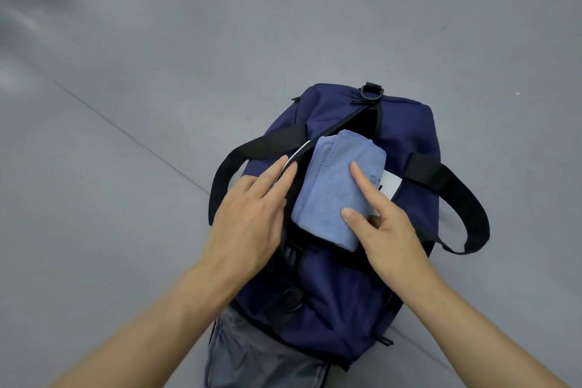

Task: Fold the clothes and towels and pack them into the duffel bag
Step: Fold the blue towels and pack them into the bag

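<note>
Item 1. Duffel bag [340, 309]: navy, stood on a grey floor [126, 72], its length running away from the wearer. The top zip is seen undone, and the opening is held apart along the middle of the bag. A black ring [373, 91] is fixed at the far end.

Item 2. Towel [333, 192]: light blue, folded into a thick oblong. It is lodged in the bag's opening, tilted, with the far end pointing toward the ring; most of its upper face is exposed above the rim. A white label [390, 183] is seen just beside its right edge.

Item 3. Left grip [248, 214]: laid flat with the fingers straight, spread on the left lip of the opening. Nothing is clasped by it.

Item 4. Right grip [387, 230]: its index finger and thumb are stretched out and pressed on the towel's upper face near the right edge. The other fingers are hidden behind the index. Nothing is seen to be clasped.

Item 5. Left strap [239, 157] and right strap [456, 192]: black webbing handles, looped outward to either side of the bag.

Item 6. Grey fabric [252, 356]: seen at the near end of the bag, partly covered by it.
</note>
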Motion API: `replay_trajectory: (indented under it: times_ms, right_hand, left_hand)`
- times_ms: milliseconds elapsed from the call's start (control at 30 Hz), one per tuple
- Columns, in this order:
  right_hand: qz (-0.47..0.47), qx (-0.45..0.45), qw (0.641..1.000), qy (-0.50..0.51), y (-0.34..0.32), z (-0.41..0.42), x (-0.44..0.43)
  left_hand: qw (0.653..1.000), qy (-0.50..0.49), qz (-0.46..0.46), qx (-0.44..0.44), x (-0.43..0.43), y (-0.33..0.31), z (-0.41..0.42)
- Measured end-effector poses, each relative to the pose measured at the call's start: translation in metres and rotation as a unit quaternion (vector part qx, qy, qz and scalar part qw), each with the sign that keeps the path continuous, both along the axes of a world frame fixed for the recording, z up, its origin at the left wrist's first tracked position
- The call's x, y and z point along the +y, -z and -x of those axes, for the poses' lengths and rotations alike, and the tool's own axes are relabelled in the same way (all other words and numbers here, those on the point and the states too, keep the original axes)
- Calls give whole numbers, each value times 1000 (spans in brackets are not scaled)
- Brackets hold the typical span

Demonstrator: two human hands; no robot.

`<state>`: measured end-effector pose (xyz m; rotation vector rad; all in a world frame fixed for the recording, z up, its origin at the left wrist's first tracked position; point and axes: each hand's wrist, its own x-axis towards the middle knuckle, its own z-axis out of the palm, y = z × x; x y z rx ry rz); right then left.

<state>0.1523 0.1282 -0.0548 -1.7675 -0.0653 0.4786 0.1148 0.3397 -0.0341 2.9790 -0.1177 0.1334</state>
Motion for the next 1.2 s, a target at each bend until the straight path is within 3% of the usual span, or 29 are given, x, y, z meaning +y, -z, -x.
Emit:
replay_trajectory:
  times_ms: [433,600,800,1033,1200]
  right_hand:
    - [46,43,998,-5,5,-6,5]
    - [44,19,999,-15,5,-28,30]
    - [-22,21,999,-22,22,-56,90]
    - [56,-8,997,-61,54,-50,110]
    - [5,17,999,-30,38,-58,130]
  left_hand:
    - [997,-36,23,-69,-2,-68,-5]
    - [998,-14,14,-66,-2,-65,-7]
    - [997,-8,13,-71,5,-68,-9]
    - [997,-19,2,-70,12,-66,-10]
    - [996,-7,19,-87,11,-70,-10]
